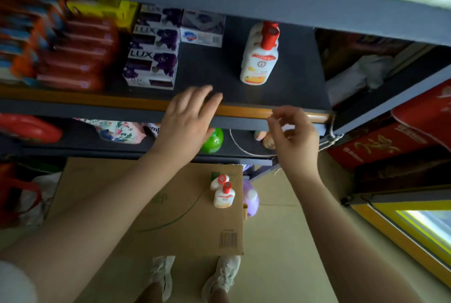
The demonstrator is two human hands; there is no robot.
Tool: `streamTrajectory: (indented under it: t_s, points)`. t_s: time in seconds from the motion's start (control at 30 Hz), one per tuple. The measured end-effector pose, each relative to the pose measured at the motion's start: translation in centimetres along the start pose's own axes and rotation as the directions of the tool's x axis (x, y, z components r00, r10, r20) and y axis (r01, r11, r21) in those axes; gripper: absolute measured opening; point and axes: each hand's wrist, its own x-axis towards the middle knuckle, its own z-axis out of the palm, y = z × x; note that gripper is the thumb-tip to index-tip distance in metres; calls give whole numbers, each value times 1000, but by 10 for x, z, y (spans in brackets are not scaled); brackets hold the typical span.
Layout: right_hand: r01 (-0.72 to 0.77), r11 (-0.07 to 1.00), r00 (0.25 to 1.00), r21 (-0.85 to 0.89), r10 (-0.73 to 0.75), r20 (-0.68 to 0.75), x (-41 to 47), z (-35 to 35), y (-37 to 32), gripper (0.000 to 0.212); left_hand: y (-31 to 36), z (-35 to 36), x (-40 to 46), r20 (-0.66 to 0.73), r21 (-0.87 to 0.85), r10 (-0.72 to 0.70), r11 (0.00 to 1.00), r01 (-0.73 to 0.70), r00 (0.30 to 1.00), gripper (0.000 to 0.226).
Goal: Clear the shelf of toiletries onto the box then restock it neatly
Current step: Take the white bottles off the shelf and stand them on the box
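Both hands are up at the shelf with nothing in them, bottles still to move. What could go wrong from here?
1. The white bottles on the shelf stand upright in a tight row; reaching for one with the right hand may topple the rest.
2. The two bottles on the cardboard box stand near its right edge; a knock could send them onto the floor.

Packets [29, 41] far left blurred, unreadable; green bottle [214, 140] half hidden behind left hand [185, 124].

On the shelf [210, 68], a bottle [260, 56] stands right of the stacked soap boxes [153, 58]. Below, in front of the shelf, two smaller bottles [223, 192] stand on the cardboard box [156, 205] near its right edge.
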Motion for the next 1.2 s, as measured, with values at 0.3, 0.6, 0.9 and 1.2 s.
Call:
streamTrajectory:
  t_s: [0.3, 0.6, 0.9, 1.2]
  points:
    - [58, 988, 998, -144, -62, -24, 102, 34, -8, 49, -16, 29, 21, 65, 72, -12, 997, 7, 998, 48]
    - [-52, 987, 993, -152, 67, 99, 117, 48, -3, 42, -21, 34, 18, -16, 51, 17, 999, -16, 1000, 43]
    - [-368, 798, 929, 477, 291, 230, 46, 5, -28, 5, -4, 4, 10, 79, -443, -120, 885, 142, 990, 43]
    - [-746, 307, 663, 591, 430, 613, -23, -3, -27, 26, 36, -34, -28, 568, -743, -144, 334, 580, 811, 25]
